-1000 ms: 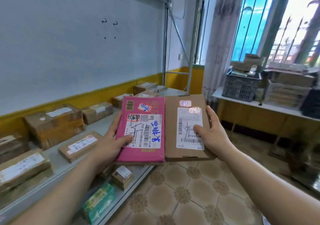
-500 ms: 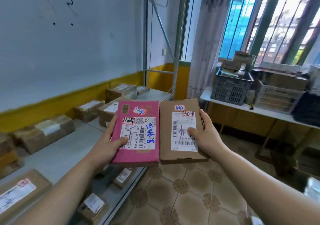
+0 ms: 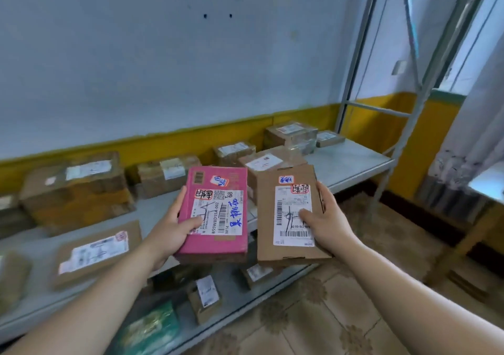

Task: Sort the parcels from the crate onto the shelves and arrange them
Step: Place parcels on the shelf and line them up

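Left hand [image 3: 169, 232] grips the flat pink cardboard parcel [image 3: 215, 212] w/ white label, thumb on top. Right hand [image 3: 324, 218] grips the flat brown cardboard parcel [image 3: 289, 215], thumb on its label. Both held side by side, not touching, above the front edge of the grey metal shelf [image 3: 351, 161]. Taped brown boxes [image 3: 76, 188] along the shelf's back edge.

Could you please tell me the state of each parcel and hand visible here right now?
pink parcel, closed, label up, held off the shelf by the left hand.
brown flat parcel, closed, label up, held by the right hand, apart from the pink parcel.
left hand, grips the pink parcel, thumb on its label.
right hand, grips the brown flat parcel, thumb on its label.
cardboard boxes, closed, resting on the shelf.
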The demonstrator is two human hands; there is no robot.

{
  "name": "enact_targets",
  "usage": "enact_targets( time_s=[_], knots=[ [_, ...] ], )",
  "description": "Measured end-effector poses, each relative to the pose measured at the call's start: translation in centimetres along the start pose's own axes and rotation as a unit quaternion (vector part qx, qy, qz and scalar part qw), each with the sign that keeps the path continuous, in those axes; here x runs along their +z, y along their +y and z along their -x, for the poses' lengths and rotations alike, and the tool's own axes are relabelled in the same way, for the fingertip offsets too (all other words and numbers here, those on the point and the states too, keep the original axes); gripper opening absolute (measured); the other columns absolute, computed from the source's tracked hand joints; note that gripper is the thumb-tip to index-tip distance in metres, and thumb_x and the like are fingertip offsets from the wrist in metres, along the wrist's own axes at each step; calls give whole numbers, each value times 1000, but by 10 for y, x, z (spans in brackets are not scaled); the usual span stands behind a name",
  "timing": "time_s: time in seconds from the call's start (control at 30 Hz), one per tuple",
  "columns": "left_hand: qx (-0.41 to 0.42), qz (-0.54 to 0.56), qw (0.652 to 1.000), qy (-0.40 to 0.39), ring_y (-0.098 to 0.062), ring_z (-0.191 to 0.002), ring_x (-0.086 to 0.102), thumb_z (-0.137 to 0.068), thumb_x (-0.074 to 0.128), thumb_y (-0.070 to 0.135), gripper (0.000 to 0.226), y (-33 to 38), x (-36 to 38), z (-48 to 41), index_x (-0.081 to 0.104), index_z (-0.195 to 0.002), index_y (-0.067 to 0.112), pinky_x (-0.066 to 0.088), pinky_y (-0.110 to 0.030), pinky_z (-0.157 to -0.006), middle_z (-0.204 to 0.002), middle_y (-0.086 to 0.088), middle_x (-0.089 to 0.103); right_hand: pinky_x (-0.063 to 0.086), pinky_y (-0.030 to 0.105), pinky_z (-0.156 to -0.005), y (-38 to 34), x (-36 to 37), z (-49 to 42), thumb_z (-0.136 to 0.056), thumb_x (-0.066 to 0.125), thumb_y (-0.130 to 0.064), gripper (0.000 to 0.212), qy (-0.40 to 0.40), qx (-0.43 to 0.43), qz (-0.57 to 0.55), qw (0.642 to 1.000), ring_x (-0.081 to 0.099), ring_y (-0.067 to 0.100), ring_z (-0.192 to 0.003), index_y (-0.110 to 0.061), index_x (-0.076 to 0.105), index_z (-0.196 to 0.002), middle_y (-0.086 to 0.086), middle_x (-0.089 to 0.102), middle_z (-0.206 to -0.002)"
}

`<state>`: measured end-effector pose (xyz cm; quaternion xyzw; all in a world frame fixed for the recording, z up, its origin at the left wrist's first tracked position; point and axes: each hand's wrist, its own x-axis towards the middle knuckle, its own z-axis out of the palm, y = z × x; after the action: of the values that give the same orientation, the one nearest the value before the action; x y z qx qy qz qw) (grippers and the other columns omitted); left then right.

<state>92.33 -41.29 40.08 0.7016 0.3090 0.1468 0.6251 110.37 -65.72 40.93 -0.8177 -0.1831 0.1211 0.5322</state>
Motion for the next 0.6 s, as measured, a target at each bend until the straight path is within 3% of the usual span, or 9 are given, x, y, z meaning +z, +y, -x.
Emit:
enact_targets(
  time_s=[0.07,0.2,0.33,0.4,0.5,0.6],
  knots=[
    [-20,6,999,49,-27,-98,68,-96,58,15,78,-8,-17,1,13,-146,56,57,-50,-82,-126,2,59,53,20,-61,0,24,-22,-95,63,-14,74,-38,-1,-3,999,67,1,-85,-37,24,-153,-12,65,-113],
    [-41,18,991,127,-21,-94,67,-97,56,12,76,-27,-54,8,15,-145,54,57,-36,-69,-114,9,61,58,38,-82,-10,85,-53,-94,64,-19,77,-120,-20,18,992,68,11,-94,-40,20,-153,-11,64,-121],
    [-63,12,978,200,-13,-90,64,-97,56,12,75,-50,-95,6,15,-147,49,54,-31,-69,-109,12,58,56,27,-69,-27,152,-72,-96,62,-17,75,-194,-38,38,980,65,4,-88,-38,19,-154,-21,59,-107],
    [-72,6,973,221,-12,-90,62,-96,56,10,74,-62,-113,4,17,-148,45,56,-34,-72,-102,17,54,58,30,-71,-34,187,-77,-95,63,-18,76,-218,-44,48,974,66,7,-91,-37,19,-154,-19,60,-113],
    [-98,5,970,222,-22,-103,63,-95,59,11,75,-77,-145,-8,17,-148,44,55,-47,-88,-115,6,57,57,43,-90,-43,236,-89,-94,63,-17,75,-234,-45,52,970,66,18,-105,-37,21,-154,-7,61,-129],
    [-119,0,969,216,-23,-109,61,-94,60,13,77,-91,-179,-25,16,-148,48,56,-42,-85,-132,-1,51,59,38,-83,-45,275,-101,-96,60,-14,73,-260,-22,53,964,67,16,-99,-38,21,-153,-7,62,-122]
  ],
)
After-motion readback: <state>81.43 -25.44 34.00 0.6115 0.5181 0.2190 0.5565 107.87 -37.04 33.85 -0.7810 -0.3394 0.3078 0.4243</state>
